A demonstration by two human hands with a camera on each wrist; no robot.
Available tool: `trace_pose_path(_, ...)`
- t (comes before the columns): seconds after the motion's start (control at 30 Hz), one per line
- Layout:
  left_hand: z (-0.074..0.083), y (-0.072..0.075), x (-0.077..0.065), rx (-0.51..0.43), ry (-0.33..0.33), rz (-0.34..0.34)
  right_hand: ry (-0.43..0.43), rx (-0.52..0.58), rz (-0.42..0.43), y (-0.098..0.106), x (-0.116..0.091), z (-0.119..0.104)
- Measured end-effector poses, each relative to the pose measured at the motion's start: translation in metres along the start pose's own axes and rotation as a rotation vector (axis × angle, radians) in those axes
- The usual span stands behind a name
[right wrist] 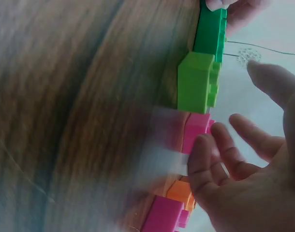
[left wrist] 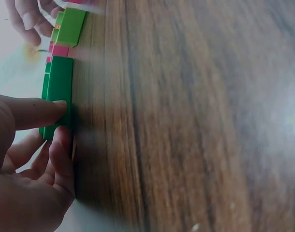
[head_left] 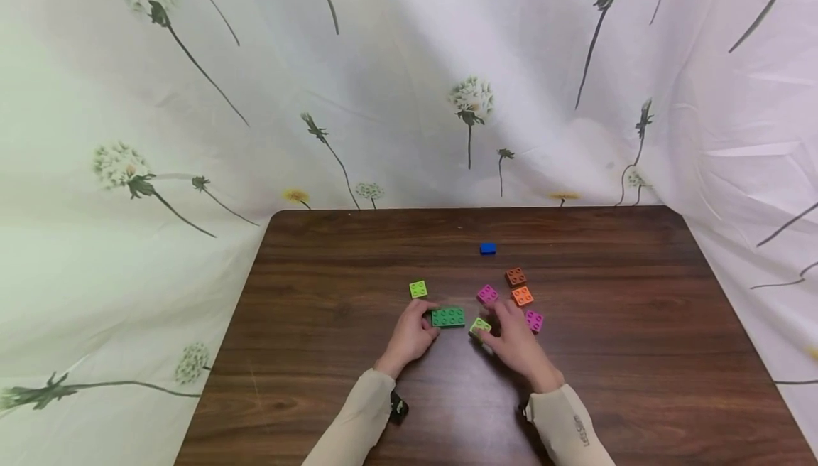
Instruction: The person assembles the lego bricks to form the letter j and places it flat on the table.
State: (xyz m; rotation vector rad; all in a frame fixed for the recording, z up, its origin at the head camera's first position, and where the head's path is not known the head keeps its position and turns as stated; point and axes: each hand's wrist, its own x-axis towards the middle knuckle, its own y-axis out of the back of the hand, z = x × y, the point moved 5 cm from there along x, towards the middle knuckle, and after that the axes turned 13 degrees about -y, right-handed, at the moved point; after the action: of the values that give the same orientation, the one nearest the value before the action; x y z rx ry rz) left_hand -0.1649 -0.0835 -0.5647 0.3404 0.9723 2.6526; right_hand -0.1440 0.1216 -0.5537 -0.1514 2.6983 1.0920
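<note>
Dark wood-grained bench (head_left: 307,317) stretches beneath the left grip (head_left: 410,335), light gleaming off the wood; pale dandelion-print sheeting (head_left: 402,89) rises beyond, flanking both sides!

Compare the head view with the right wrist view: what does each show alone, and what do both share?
Only the head view shows the blue brick, left sleeve and right sleeve. Only the right wrist view shows a gap between the thumb of the right hand and the nearest lime brick; in the head view they overlap. Both show that hand and brick, the left hand at the green brick, two pink bricks and an orange brick.
</note>
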Motion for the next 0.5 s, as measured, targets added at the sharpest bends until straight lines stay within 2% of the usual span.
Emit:
trace_pose_path(0.13,0.002,-0.002,0.001,-0.003,-0.010,0.002,-0.039,-0.013,-0.026,-0.007,0.001,0.005)
trace_pose_path(0.5,0.000,-0.004,-0.002,-0.011,-0.012,0.023,-0.010,-0.051,0.020,-0.013,0.006,0.009)
